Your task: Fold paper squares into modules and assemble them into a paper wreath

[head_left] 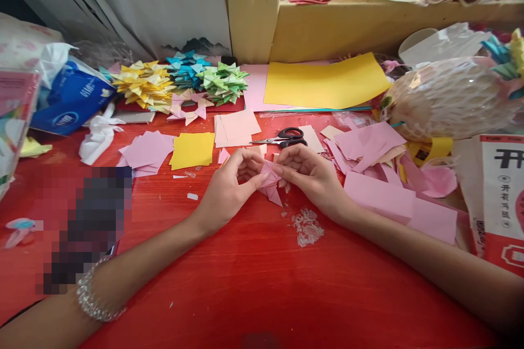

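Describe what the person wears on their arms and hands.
Both forearms show bare, with no sleeves in view. The left hand and right hand wear no gloves or visible rings. A silvery beaded bracelet circles the left arm.

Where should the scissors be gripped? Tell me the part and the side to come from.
Grip the scissors by the black loop handles, at their right end nearest the right hand. They lie flat on the red table with blades pointing left, so come from above on the right, away from the tips.
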### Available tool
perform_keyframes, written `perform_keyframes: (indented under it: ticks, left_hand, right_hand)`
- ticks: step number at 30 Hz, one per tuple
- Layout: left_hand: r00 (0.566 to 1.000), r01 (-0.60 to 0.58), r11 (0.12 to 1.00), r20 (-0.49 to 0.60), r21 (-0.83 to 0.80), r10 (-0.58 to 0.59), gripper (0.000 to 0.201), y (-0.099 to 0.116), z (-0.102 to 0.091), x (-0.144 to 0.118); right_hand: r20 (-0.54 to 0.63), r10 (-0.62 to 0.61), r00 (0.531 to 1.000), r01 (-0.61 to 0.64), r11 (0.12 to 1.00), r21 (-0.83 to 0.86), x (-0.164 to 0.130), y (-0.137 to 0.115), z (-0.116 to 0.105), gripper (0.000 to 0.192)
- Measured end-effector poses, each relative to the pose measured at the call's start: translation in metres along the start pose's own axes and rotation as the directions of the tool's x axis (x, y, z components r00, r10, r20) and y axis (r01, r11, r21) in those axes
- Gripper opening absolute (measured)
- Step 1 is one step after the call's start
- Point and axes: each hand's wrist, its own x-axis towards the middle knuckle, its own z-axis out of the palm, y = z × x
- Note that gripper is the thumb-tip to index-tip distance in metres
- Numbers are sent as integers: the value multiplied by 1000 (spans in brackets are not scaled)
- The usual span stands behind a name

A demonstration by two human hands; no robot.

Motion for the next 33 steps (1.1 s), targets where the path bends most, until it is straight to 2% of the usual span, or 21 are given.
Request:
perform_keyframes:
  ticks: [4, 8, 11, 14, 16, 21, 25, 29, 31, 33]
  left_hand:
    - [999, -31, 999, -43, 29, 32, 18, 0, 0, 0]
    - [996, -43, 999, -77, 13, 44, 23, 1, -1, 0]
    - [999, 31, 998, 37, -52, -29, 29, 2, -1, 0]
    - [989, 100, 988, 122, -117, -86, 37, 4, -2, 1]
    - [989, 97, 988, 127, -121, -82, 37, 5, -2, 0]
    - [978, 117, 989, 183, -94, -99, 21, 7, -3, 0]
    - [988, 111, 993, 109, -42, -106, 20, 8, -4, 0]
    - [994, 89, 991, 76, -98, -82, 19, 6, -3, -2]
    - [999, 43, 999, 31, -9, -42, 18, 5, -2, -3]
    - [995, -70, 980, -58, 184, 82, 15, 3, -2, -4]
  right_hand:
    - [0, 34, 999, -34, 999, 19, 0, -2, 0, 19]
    - [62, 69, 996, -64, 994, -88, -1, -2, -2, 18]
    - [40, 52, 998, -46, 989, -137, -1, -2, -2, 20]
    - [-10, 46, 999, -46, 997, -67, 1, -3, -2, 16]
    - [16, 27, 999, -26, 998, -56, 2, -3, -2, 15]
    - [128, -25, 991, 51, 977, -208, 2, -4, -3, 25]
    - [142, -72, 987, 114, 942, -315, 2, -6, -2, 29]
    - [173, -68, 982, 119, 945, -304, 3, -7, -2, 24]
    - [182, -54, 982, 112, 940, -321, 3, -7, -2, 23]
    - [177, -35, 984, 92, 940, -327, 3, -7, -3, 23]
